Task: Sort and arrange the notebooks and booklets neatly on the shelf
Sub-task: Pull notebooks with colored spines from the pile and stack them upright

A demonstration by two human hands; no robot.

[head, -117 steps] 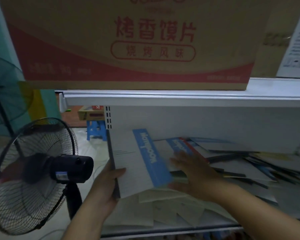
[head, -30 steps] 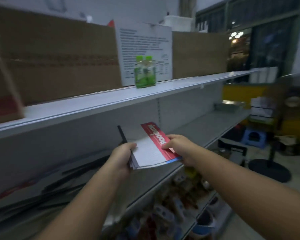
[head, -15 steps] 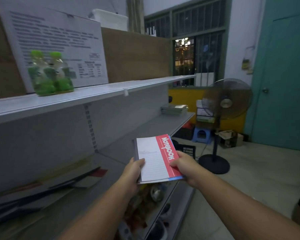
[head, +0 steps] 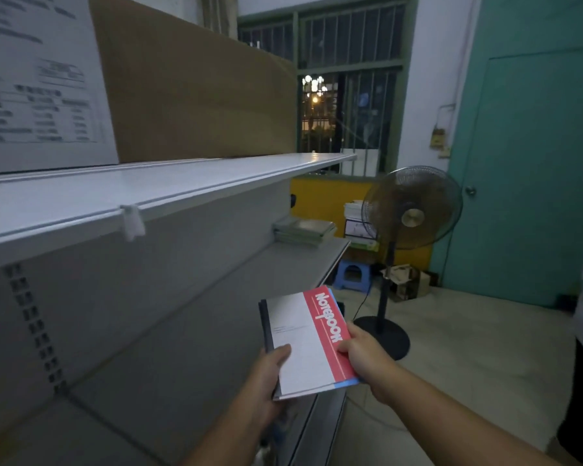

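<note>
Above the front edge of the middle shelf (head: 182, 348): a thin bundle of notebooks (head: 303, 344), held level in both hands, clear of the shelf surface.

Grip. Left hand (head: 266, 375) holds the near spine corner, thumb flat on the white cover, fingers curled beneath. Right hand (head: 360, 354) pinches the outer edge at the red band, thumb on top. A blue edge shows under the top cover, so more than one book is held; the exact count cannot be told.

Step in hand (judged). Carrying the bundle to a place on the shelf, probably toward the stack of booklets (head: 305, 232) lying flat at the far end, well apart from the hands.

Handling advice. Tap the edges square before setting down. Lay the spines the same way as the far stack. Lower flat and slide back from the front lip, as thin covers fan out easily.

Writing. "NOTEBOOK" in white capitals along the red band. Small print on the white cover: too fine to read. Printed sheet (head: 37, 89) beside the cardboard box (head: 196, 95) on the upper shelf: blurred, unreadable.
</note>
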